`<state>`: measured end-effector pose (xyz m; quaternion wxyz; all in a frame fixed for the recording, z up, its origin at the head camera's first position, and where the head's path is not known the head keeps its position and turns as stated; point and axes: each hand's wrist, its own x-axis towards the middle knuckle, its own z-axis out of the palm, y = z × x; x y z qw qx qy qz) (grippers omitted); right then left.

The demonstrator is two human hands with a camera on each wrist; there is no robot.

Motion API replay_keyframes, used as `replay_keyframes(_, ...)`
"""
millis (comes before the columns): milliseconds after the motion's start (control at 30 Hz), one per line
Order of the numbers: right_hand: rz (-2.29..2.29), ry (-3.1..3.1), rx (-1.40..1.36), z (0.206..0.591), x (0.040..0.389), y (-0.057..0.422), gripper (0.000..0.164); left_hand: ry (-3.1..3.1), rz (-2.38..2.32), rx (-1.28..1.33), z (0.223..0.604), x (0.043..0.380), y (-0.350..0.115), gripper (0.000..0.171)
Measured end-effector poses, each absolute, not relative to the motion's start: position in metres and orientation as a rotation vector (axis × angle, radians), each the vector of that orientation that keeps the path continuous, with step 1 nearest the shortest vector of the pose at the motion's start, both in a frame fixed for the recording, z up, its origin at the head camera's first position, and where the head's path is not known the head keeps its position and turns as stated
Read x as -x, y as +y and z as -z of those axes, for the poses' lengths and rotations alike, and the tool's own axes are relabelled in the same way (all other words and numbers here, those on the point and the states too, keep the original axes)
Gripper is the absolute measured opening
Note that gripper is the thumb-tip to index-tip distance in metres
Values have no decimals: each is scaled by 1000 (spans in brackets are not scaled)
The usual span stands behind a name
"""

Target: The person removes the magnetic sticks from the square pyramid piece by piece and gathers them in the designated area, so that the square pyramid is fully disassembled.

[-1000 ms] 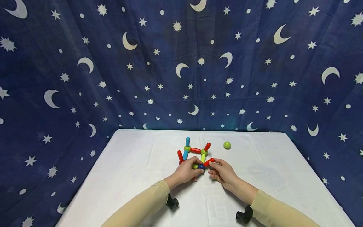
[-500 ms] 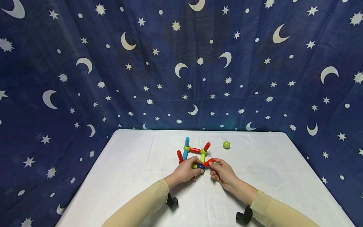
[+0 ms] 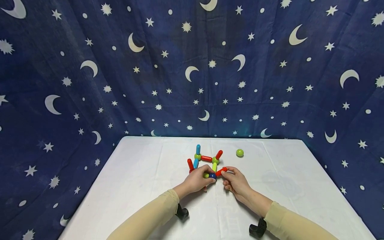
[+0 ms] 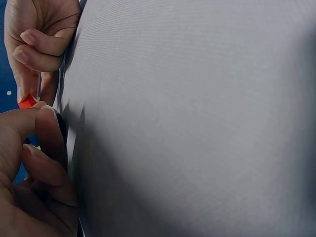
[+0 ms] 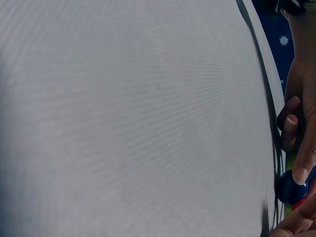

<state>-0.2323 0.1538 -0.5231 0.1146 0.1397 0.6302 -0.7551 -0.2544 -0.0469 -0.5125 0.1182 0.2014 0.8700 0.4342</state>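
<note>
My left hand (image 3: 197, 179) grips the dark blue ball (image 3: 212, 176) at the near right corner of a frame built from coloured rods and balls. Between the thumb and fingers of my right hand (image 3: 237, 181) is a red rod (image 3: 221, 171), whose inner end meets the blue ball. A yellow-green rod (image 3: 214, 167) runs from that corner back to a green ball (image 3: 215, 160). The left wrist view shows the red rod's end (image 4: 27, 102) pinched by fingertips. In the right wrist view, a thumb presses the blue ball (image 5: 291, 187). My left hand hides part of the frame's near side.
A red rod (image 3: 206, 158) joins the back corners. Rods stick up at several corners, among them a blue one (image 3: 198, 149) and a red one (image 3: 190, 164). A loose green ball (image 3: 239, 153) lies at the back right of the white-covered table (image 3: 270, 186).
Both hands stay almost where they were, on the blue ball and the red rod. The whole view shifts very slightly. The lower fingers of my right hand have drawn in a little.
</note>
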Motion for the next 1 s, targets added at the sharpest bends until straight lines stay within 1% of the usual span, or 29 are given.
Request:
replay_keyframes(333, 2232, 1830, -392, 524, 232, 154, 38, 2506, -1304, -579, 510, 253, -47, 23)
replay_keyframes(1000, 2225, 1791, -346, 523, 231, 159, 47, 2509, -1303, -580, 513, 256, -47, 22)
